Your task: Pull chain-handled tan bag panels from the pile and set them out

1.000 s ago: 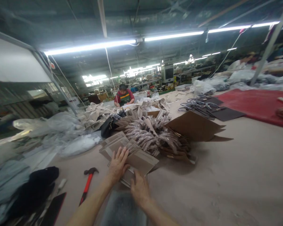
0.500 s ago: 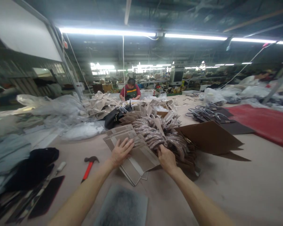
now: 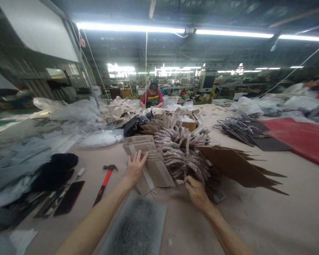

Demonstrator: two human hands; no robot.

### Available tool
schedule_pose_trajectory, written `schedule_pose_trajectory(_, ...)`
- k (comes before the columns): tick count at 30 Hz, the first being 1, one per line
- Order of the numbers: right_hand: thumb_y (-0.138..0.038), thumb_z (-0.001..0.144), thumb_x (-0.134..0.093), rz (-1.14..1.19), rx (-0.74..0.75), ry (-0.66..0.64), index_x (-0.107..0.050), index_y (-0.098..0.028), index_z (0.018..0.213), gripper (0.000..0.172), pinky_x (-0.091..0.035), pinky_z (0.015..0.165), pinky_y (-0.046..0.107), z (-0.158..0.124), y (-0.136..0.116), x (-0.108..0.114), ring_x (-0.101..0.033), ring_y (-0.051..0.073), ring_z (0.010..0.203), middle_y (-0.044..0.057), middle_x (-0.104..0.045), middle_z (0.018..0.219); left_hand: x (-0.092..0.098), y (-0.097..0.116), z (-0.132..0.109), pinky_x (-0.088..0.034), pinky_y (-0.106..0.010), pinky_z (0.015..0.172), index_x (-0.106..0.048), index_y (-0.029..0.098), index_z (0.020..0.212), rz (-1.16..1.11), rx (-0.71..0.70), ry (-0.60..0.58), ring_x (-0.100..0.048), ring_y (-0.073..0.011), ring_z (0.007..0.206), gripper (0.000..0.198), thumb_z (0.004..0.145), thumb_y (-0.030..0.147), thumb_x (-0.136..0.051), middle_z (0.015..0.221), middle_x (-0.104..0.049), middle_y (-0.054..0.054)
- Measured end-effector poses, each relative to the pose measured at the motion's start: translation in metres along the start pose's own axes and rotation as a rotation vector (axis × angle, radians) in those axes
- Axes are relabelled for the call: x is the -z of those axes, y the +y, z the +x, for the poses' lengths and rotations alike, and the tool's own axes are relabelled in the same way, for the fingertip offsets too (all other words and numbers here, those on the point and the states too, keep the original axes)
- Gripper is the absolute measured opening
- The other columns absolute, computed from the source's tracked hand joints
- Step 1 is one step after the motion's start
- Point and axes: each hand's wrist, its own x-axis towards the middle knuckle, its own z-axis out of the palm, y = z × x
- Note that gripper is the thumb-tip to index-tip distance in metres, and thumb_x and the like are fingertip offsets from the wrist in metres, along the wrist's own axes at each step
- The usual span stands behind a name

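My left hand (image 3: 135, 166) lies with its fingers spread on a fanned stack of taupe flat panels (image 3: 159, 173), each with a paler strip across it. My right hand (image 3: 198, 191) is closed, pinching the end of a thin tan strip (image 3: 185, 170) at the near side of a bundle. That bundle is a thick row of curved handles (image 3: 175, 159) wrapped in clear plastic, joined to brown panels (image 3: 228, 163) that fan out to the right. What the fingertips of my right hand grip is partly hidden.
A claw hammer (image 3: 105, 182) with a red and black handle lies left of my forearm. A grey-black slab (image 3: 138, 223) is in front of me. Dark cloth (image 3: 53, 173), plastic bags (image 3: 101, 138) and red sheet material (image 3: 300, 138) surround the work. Across the table sits a person (image 3: 152, 97).
My right hand has come nearer and slightly right, and a tan strip shows at its fingers. The brown panels at right have fanned further apart. My left hand stays on the stack.
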Motion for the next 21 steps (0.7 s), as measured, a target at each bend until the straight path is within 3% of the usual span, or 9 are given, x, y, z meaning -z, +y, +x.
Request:
schedule_pose_trajectory(3,-0.051,0.095,-0.035,0.057,-0.006,-0.022,-0.047,-0.021,0.079,0.036,-0.035,0.066,0.029,-0.01,0.003,0.003,-0.045,0.019,0.069,-0.002,-0.043,0.07,0.012,0.028,-0.025,-0.035,-0.068,0.112,-0.05,0.016,0.149,-0.062,0.128,0.109,-0.038,-0.0419,0.145,0.072,0.081,-0.008,-0.04,0.156,-0.041,-0.025)
schedule_pose_trajectory(5,-0.049,0.096,-0.035,0.068,0.011,-0.035,-0.047,-0.022,0.079,0.034,-0.035,0.066,0.029,-0.012,0.004,0.005,-0.045,0.019,0.07,-0.001,-0.043,0.072,0.024,0.052,-0.04,-0.032,-0.065,0.115,-0.057,0.011,0.141,-0.144,0.117,0.282,-0.037,-0.0409,0.145,0.06,0.085,-0.004,-0.042,0.153,-0.044,-0.025)
schedule_pose_trajectory(8,-0.043,0.09,-0.041,0.037,0.06,-0.048,-0.044,-0.022,0.074,0.026,-0.032,0.069,0.031,-0.014,0.009,0.003,-0.046,0.02,0.072,0.001,-0.047,0.074,0.051,0.093,-0.043,-0.035,-0.051,0.117,-0.063,0.01,0.126,-0.354,-0.085,0.553,-0.049,-0.0308,0.137,0.04,0.094,0.003,-0.042,0.139,-0.059,-0.02)
schedule_pose_trajectory(10,-0.04,0.086,-0.041,0.006,0.058,-0.028,-0.04,-0.022,0.071,0.023,-0.03,0.069,0.032,-0.016,0.014,-0.001,-0.046,0.021,0.071,0.002,-0.049,0.073,0.073,0.119,-0.023,-0.038,-0.046,0.115,-0.065,0.013,0.116,-0.492,-0.209,0.609,-0.058,-0.0259,0.125,0.029,0.098,0.009,-0.044,0.126,-0.068,-0.015)
schedule_pose_trajectory(12,-0.041,0.085,-0.04,-0.007,0.031,-0.004,-0.04,-0.023,0.071,0.023,-0.029,0.068,0.033,-0.017,0.019,-0.008,-0.047,0.022,0.071,0.003,-0.051,0.073,0.096,0.141,0.014,-0.042,-0.043,0.108,-0.067,0.015,0.11,-0.576,-0.255,0.5,-0.063,-0.0243,0.115,0.024,0.101,0.016,-0.045,0.118,-0.071,-0.011)
schedule_pose_trajectory(13,-0.043,0.085,-0.04,-0.003,0.018,0.002,-0.041,-0.023,0.072,0.024,-0.029,0.067,0.033,-0.018,0.021,-0.012,-0.047,0.022,0.071,0.003,-0.051,0.073,0.105,0.151,0.038,-0.045,-0.042,0.102,-0.068,0.016,0.106,-0.593,-0.239,0.377,-0.064,-0.0247,0.11,0.024,0.102,0.02,-0.045,0.115,-0.071,-0.011)
schedule_pose_trajectory(16,-0.05,0.089,-0.035,0.034,-0.018,0.022,-0.044,-0.023,0.074,0.032,-0.032,0.068,0.033,-0.019,0.024,-0.026,-0.051,0.023,0.072,0.004,-0.053,0.074,0.118,0.178,0.113,-0.044,-0.046,0.103,-0.07,0.013,0.106,-0.611,0.055,-0.086,-0.063,-0.0314,0.116,0.027,0.102,0.032,-0.052,0.118,-0.07,-0.018)
schedule_pose_trajectory(19,-0.054,0.09,-0.033,0.077,-0.073,0.049,-0.047,-0.023,0.077,0.036,-0.036,0.069,0.033,-0.019,0.024,-0.037,-0.054,0.024,0.075,0.006,-0.057,0.076,0.111,0.2,0.165,-0.044,-0.052,0.103,-0.071,0.006,0.105,-0.648,0.173,-0.258,-0.063,-0.0406,0.117,0.03,0.087,0.03,-0.074,0.116,-0.069,-0.027)
schedule_pose_trajectory(21,-0.055,0.088,-0.034,0.102,-0.111,0.058,-0.049,-0.023,0.077,0.037,-0.038,0.07,0.034,-0.019,0.026,-0.039,-0.056,0.026,0.077,0.007,-0.06,0.077,0.1,0.212,0.18,-0.045,-0.056,0.101,-0.071,0.005,0.104,-0.71,0.211,-0.305,-0.063,-0.0446,0.116,0.035,0.077,0.024,-0.082,0.113,-0.07,-0.03)
